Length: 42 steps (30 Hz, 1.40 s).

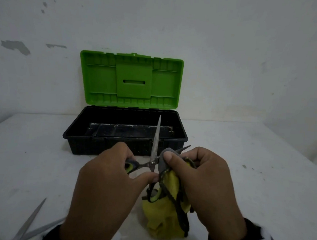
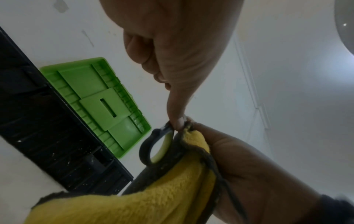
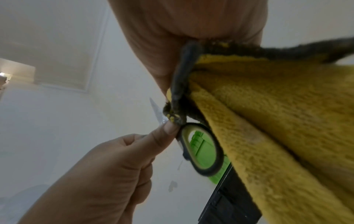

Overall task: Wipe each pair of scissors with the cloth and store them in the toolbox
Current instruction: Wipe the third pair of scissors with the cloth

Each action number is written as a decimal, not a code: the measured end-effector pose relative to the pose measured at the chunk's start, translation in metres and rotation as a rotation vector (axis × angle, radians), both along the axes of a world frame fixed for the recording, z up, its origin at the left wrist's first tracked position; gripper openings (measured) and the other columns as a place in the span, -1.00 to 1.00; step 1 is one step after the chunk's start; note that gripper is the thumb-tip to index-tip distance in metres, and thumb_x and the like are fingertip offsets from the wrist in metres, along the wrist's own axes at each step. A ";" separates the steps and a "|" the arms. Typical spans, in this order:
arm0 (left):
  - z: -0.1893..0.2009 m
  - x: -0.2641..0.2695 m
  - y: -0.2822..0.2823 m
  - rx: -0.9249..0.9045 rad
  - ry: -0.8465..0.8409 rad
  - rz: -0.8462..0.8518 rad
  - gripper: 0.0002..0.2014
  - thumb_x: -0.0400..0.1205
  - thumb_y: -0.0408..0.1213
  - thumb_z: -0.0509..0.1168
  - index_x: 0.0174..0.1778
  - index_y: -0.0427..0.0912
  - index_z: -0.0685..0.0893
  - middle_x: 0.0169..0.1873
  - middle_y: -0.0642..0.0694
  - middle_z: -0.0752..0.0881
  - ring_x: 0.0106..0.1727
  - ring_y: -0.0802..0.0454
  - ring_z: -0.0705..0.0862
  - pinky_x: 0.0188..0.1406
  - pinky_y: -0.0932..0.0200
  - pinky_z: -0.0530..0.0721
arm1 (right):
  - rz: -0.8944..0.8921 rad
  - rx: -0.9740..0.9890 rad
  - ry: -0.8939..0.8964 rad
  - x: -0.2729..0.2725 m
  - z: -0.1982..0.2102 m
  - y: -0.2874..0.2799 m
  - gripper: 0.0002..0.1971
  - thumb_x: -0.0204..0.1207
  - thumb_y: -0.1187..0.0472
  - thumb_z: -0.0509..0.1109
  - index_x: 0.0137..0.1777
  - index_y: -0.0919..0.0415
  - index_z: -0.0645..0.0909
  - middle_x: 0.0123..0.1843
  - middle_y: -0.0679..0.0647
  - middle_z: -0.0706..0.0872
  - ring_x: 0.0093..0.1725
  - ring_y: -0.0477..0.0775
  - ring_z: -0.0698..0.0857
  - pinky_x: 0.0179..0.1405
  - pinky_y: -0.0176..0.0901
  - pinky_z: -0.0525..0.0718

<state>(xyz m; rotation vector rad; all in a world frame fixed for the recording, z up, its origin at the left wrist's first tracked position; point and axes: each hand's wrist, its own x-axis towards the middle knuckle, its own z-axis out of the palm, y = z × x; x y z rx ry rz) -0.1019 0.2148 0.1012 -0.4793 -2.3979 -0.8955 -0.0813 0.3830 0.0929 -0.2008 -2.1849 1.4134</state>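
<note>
Above white table (image 1: 262,183), hands pinch scissors (image 1: 154,153) (cloth-wrapped).

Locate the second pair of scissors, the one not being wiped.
Head view, bottom left: the spare scissors lie open on the table, beside the left hand.

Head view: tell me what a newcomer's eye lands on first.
The bright green lid of the open toolbox stands upright against the wall at the table's back. In front, the left hand holds splayed-open scissors while the right hand pinches a yellow cloth around one blade. Another pair of scissors lies at the near left edge.
</note>
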 end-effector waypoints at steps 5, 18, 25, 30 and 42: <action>-0.007 -0.001 -0.001 -0.040 0.065 -0.003 -0.53 0.13 0.11 0.63 -0.35 -0.10 0.58 -0.51 0.08 0.58 -0.54 0.15 0.50 -0.47 0.56 0.28 | 0.002 -0.123 -0.055 -0.001 0.002 0.002 -0.70 0.36 -0.08 0.57 -0.39 0.13 0.71 -0.46 0.04 0.77 -0.49 -0.04 0.73 -0.48 -0.23 0.72; -0.015 -0.001 -0.003 -0.072 0.110 -0.045 -0.54 0.15 0.11 0.63 -0.37 -0.11 0.59 -0.53 0.07 0.57 -0.55 0.12 0.51 -0.52 0.46 0.38 | 0.023 -0.290 -0.074 -0.009 -0.001 0.020 -0.63 0.35 -0.03 0.58 -0.37 0.32 0.70 -0.47 0.21 0.76 -0.49 0.08 0.70 -0.45 -0.12 0.73; -0.009 -0.004 -0.005 0.130 -0.126 0.040 -0.50 0.05 0.28 0.54 -0.39 0.03 0.53 -0.57 0.18 0.52 -0.53 0.30 0.50 -0.54 0.52 0.28 | -0.011 -0.244 0.065 -0.001 0.006 0.035 -0.68 0.33 0.01 0.56 -0.30 0.32 0.73 -0.41 0.18 0.79 -0.46 0.03 0.75 -0.51 -0.31 0.69; 0.002 -0.001 0.002 0.221 -0.306 0.059 -0.52 0.07 0.17 0.63 -0.37 0.02 0.56 -0.49 0.07 0.59 -0.43 0.18 0.53 -0.52 0.36 0.32 | 0.184 -0.096 0.024 0.007 0.003 0.007 -0.80 0.25 0.05 0.64 -0.32 0.12 0.71 -0.39 0.07 0.80 -0.43 0.04 0.76 -0.48 -0.17 0.74; -0.003 -0.007 -0.005 0.566 -0.622 -0.232 -0.42 -0.07 0.25 0.66 -0.53 -0.07 0.53 -0.65 0.07 0.34 -0.62 0.16 0.25 -0.57 0.16 0.26 | 0.242 -0.137 0.067 0.002 0.004 -0.001 -0.80 0.21 0.11 0.67 -0.34 0.15 0.72 -0.44 0.04 0.78 -0.52 -0.10 0.70 -0.58 -0.34 0.60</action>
